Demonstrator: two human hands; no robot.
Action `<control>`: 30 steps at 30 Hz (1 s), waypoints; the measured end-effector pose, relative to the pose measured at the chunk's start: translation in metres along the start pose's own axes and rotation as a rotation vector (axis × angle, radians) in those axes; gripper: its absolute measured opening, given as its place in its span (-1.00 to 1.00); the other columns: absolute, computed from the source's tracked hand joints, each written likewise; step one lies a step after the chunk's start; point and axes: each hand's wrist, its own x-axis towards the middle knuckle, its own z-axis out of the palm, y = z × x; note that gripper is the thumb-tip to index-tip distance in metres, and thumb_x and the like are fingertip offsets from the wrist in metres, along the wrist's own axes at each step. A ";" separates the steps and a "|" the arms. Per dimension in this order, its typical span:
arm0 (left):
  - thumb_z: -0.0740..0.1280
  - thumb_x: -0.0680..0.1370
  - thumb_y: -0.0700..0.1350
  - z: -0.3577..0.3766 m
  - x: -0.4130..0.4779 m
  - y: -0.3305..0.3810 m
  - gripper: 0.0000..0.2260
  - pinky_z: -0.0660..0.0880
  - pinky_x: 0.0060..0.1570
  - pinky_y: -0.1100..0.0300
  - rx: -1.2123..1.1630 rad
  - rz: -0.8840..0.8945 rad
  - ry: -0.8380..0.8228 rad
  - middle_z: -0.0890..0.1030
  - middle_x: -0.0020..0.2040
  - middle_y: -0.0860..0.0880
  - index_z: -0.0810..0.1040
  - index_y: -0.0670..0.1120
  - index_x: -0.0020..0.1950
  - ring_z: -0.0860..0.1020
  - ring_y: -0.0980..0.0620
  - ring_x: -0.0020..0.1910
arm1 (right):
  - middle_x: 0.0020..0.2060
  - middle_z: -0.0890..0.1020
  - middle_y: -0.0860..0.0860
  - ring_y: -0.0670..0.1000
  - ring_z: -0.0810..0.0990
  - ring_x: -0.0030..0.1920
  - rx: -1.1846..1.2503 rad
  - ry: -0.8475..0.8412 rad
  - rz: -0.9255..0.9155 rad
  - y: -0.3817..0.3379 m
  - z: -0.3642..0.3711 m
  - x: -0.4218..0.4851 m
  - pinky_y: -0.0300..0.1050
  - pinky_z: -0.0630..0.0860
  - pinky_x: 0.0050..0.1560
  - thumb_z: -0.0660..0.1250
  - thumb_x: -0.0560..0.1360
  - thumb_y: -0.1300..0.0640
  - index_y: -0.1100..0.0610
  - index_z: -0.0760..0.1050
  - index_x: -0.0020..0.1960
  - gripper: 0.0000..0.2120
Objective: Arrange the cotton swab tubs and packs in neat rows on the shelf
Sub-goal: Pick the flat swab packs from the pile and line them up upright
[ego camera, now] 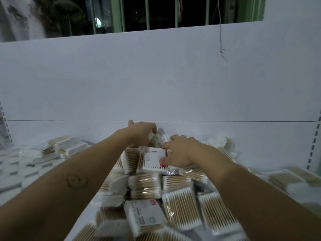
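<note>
The white back panel [156, 75] fills most of the view: smooth, matt and flat, with one thin dark seam running across it just above the hands. Above its top edge is a window with pale green bars [147, 13], black behind, and a thin string [220, 32] hangs down in front of the panel.

The white shelf [86, 131] lies below. Its front is cut off by the bottom edge, and most of its surface is buried. A slotted metal upright [314, 141] stands at the right end.

A loose heap of cotton swab packs [173, 197] covers the middle and right of the shelf. They are flat, clear-wrapped blocks of tan sticks with white tips, lying at all angles; the nearest are blurred. At far left, round white tubs [20, 164] sit close together, soft in focus and partly cut off by the edge.

Two bare forearms reach in over the heap to its far end, near the panel. The right hand [182, 152] holds a labelled pack [152, 159], white-faced with a red mark; its thumb is on the near edge and its fingers are curled over the far one.

The left hand [140, 133], just beyond it, has its fingers curled around a small pack [153, 138] with a greenish print. That pack is mostly hidden and too blurred to read.
</note>
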 end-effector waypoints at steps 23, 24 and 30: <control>0.53 0.42 0.02 -0.037 -0.112 -0.067 -0.57 0.59 -0.18 0.11 -0.604 -0.153 0.476 0.49 0.01 0.12 0.36 -0.03 0.11 0.61 0.15 -0.14 | 0.11 0.59 0.01 0.00 0.66 0.00 0.998 0.293 -0.066 -0.067 -0.044 0.045 0.05 0.60 0.09 0.16 0.59 -0.23 0.09 0.45 0.26 -0.55; 0.53 0.41 0.03 -0.036 -0.115 -0.072 -0.51 0.59 -0.16 0.10 -0.611 -0.163 0.464 0.49 0.02 0.11 0.33 -0.02 0.17 0.62 0.11 -0.13 | 0.05 0.61 0.02 0.00 0.68 -0.07 1.034 0.292 -0.064 -0.076 -0.046 0.047 0.04 0.63 0.04 0.17 0.59 -0.21 0.10 0.47 0.21 -0.59; 0.58 0.35 0.01 -0.023 -0.123 -0.106 -0.38 0.59 -0.04 0.01 -0.515 -0.166 0.362 0.53 0.09 0.03 0.32 0.00 0.27 0.60 0.03 -0.09 | -0.11 0.67 0.05 0.02 0.70 -0.18 1.071 0.330 -0.015 -0.119 -0.044 0.069 -0.02 0.67 -0.18 0.34 0.53 -0.15 0.14 0.50 0.08 -0.64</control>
